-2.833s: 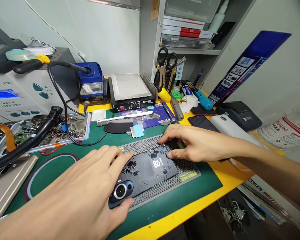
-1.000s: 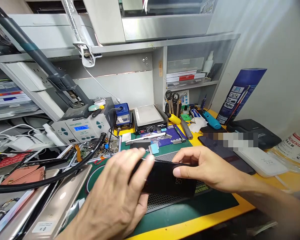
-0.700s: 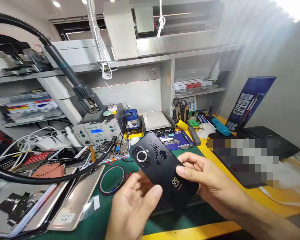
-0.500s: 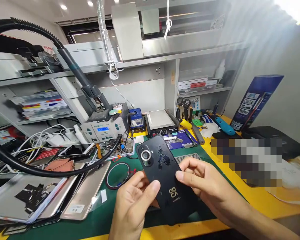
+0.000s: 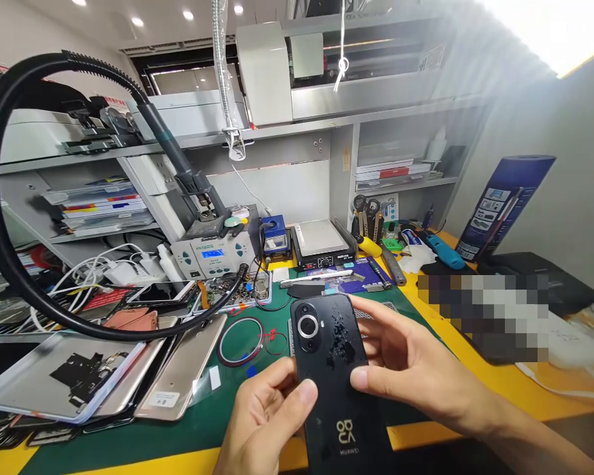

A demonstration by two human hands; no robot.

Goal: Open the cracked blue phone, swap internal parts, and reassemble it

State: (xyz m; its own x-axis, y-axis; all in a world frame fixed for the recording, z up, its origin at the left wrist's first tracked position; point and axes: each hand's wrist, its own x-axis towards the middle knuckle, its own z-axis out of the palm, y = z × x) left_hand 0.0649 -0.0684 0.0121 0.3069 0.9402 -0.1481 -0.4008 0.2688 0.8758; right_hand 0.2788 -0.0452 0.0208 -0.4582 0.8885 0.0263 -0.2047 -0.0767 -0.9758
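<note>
left hand point(image 5: 270, 422) and right hand point(image 5: 408, 356) — thumbs point(image 5: 301, 399) pointing inward, fingers point(image 5: 379, 313) curled.

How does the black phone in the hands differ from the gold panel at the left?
The black phone is held between left hand and right hand; the gold panel lies unheld.
The black phone bears HUAWEI lettering; the gold panel carries a white label.
The black phone has patchy marks; the gold panel looks plainer.
Both are flat and oblong.

a grey control unit point(image 5: 228, 262) whose display point(image 5: 212, 253) glowed blue, a black hose point(image 5: 129, 333) that looped above gold-coloured panels point(image 5: 185, 369), a flat-topped device point(image 5: 321, 239) that sat beside a blue box point(image 5: 275, 227), a dark-blue cylinder point(image 5: 509, 204) that stood at right
</note>
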